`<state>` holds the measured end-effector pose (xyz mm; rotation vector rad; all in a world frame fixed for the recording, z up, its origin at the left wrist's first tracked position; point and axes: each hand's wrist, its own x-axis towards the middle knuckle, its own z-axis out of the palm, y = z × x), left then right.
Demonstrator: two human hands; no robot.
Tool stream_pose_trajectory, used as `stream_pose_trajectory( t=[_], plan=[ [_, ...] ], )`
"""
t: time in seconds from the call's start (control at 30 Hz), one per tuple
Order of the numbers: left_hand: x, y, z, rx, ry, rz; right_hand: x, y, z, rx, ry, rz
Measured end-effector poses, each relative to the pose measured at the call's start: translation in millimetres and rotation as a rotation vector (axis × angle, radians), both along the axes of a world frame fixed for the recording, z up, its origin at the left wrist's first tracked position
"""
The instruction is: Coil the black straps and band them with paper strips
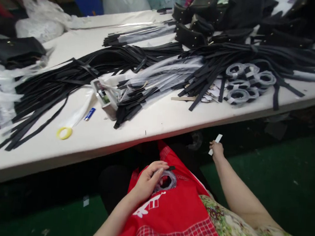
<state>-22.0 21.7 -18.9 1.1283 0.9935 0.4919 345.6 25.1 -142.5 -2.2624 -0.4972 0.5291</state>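
Our left hand [150, 177] is at the lap, with its fingers bent over a greyish coil [173, 179], and it grips this coil by its side. The coil rests against the red apron [185, 207], and a short black end sticks out at its top, just beside the fingertips. Our right hand [216, 150] is extended to the right, well apart from the left one, and it pinches a small white strip [218, 138] between the fingers; the strip is tilted, above the dark green floor [253, 176]. In front of us stands a long white surface [157, 121]. Near its front edge, on the right, several similar coils [248, 84] lie close together, partly among black straps [219, 61]. More straps in clear wrapping [166, 75] lie toward the middle. On the left part we find a blue lighter [89, 114] and, near it, a yellow ring [59, 133]. Black bags [192, 37] are piled at the far right side.
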Motion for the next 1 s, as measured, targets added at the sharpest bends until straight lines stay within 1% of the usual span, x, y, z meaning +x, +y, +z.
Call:
stream_pose_trajectory(
  t=[0.07,0.13,0.17,0.23,0.3,0.37,0.43,0.5,0.57,0.63,0.7,0.8,0.87,1.0],
  plan=[
    [7.6,6.2,4.6,0.040,0.039,-0.094,17.3,0.0,11.9,0.027,0.031,0.004],
    [15.2,12.6,9.3,0.054,0.072,-0.158,34.3,-2.2,32.8,0.068,0.057,0.046],
    [18.8,15.5,11.3,0.051,0.078,-0.176,39.7,-5.2,45.1,0.090,0.073,0.092],
    [25.0,19.8,14.2,0.033,0.078,-0.202,41.1,-14.2,70.8,0.117,0.072,0.252],
    [30.4,22.6,15.2,0.003,0.090,-0.219,30.2,-25.0,96.1,0.118,-0.009,0.426],
    [35.2,24.8,14.5,-0.022,0.120,-0.233,10.2,-34.7,119.5,0.103,-0.095,0.579],
    [39.7,27.0,12.9,-0.056,0.135,-0.237,-14.2,-42.1,139.5,0.085,-0.061,0.768],
    [43.7,28.6,11.2,-0.102,0.123,-0.210,-38.8,-47.6,154.8,0.069,0.047,1.030],
    [46.3,29.0,9.8,-0.160,0.101,-0.170,-60.3,-51.5,164.5,0.040,0.085,1.233],
    [46.8,28.1,7.8,-0.216,0.075,-0.136,-77.2,-53.5,168.8,-0.022,0.041,1.332],
    [45.4,26.4,5.0,-0.260,0.041,-0.120,-89.7,-52.7,170.0,-0.088,-0.017,1.396],
    [41.3,23.7,0.8,-0.266,0.018,-0.110,-104.7,-45.1,172.2,-0.133,-0.116,1.509],
    [38.3,22.1,-0.1,-0.236,0.037,-0.117,-116.5,-37.4,176.4,-0.151,-0.228,1.560],
    [32.7,19.1,4.3,-0.126,0.118,-0.153,-149.8,-22.8,183.0,-0.209,-0.428,1.588]
  ],
)
